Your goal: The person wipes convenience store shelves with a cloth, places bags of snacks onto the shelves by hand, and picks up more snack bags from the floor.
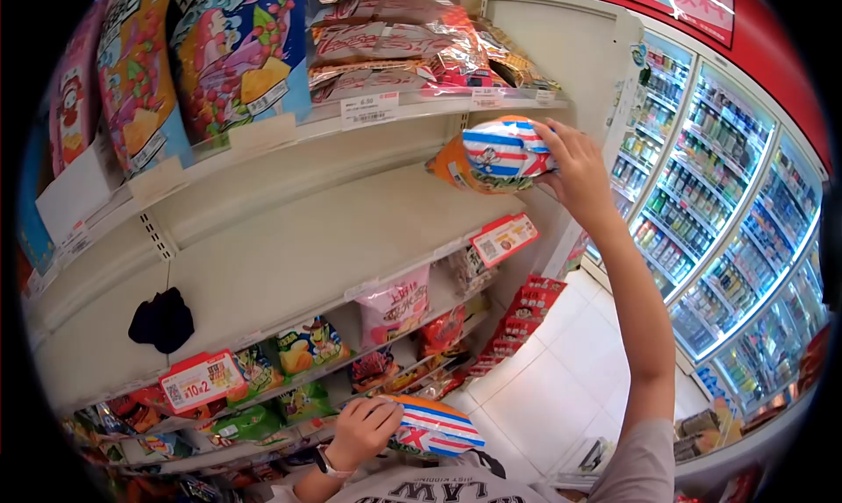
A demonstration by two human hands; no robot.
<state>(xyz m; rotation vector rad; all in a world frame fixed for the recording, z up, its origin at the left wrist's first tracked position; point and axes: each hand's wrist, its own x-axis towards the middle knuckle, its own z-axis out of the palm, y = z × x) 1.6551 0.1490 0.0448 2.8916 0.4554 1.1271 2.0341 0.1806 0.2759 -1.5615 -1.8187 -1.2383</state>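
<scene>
My right hand (574,165) reaches out to the right end of the middle shelf (289,231). Its fingers pinch the edge of a snack bag (504,148) with blue, red and white stripes and some orange. More orange packaging shows behind the stripes; I cannot tell if it is the same bag. Low and close to my chest, my left hand (364,428) is closed on the end of a similar striped snack bag (434,428). A crumpled dark cloth-like item (162,321) lies on the shelf's left part.
Overhead, the upper shelf holds large blue bags (241,51) and stacked snack packs (377,42). Lower shelves carry a pink bag (395,306) and green bags (307,400). Red-white price signs (203,382) stick out from the shelf edge. Glass-door drink fridges (710,170) line the right.
</scene>
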